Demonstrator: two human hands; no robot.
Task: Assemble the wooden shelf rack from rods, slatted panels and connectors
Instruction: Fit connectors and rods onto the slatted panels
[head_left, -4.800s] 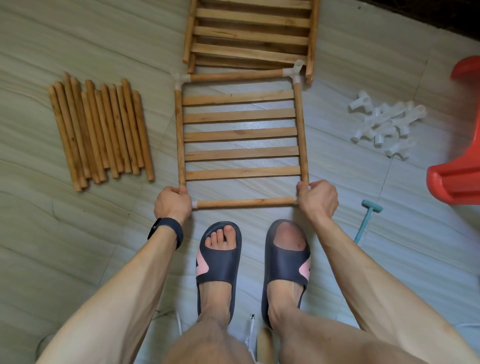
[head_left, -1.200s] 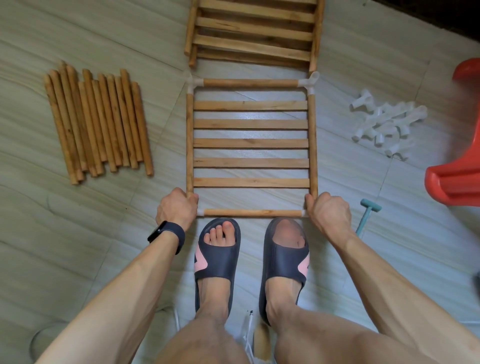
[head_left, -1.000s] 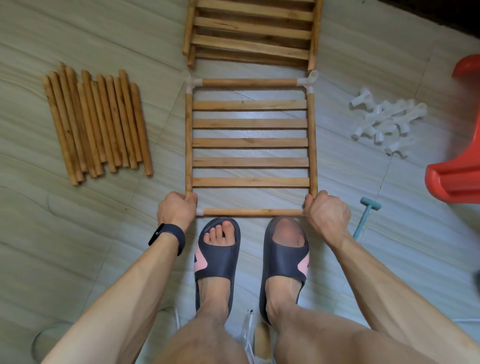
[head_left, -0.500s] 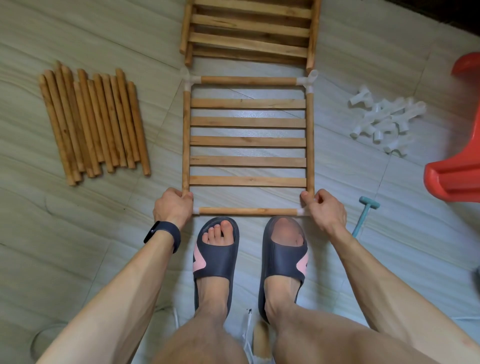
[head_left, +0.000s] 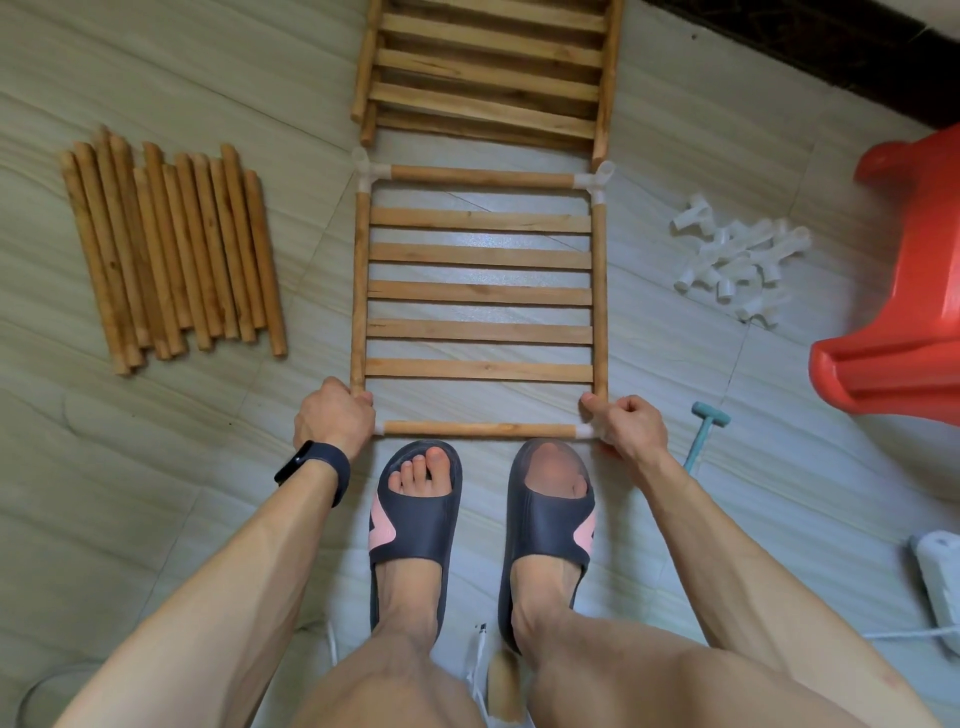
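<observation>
Left hand (head_left: 332, 415): fingers curled round the slatted panel (head_left: 478, 293) at its near-left corner.
Right hand (head_left: 628, 426): fingertips pinched the panel's near-right corner connector (head_left: 584, 430).
Loose rods (head_left: 171, 254): left of panel.
Spare connectors (head_left: 737, 265): right of panel.

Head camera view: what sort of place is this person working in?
Probably a room at home rather than a workshop: the slatted panel lies on a tiled floor, the person wears slippers, and a red plastic stool stands alongside.
</observation>
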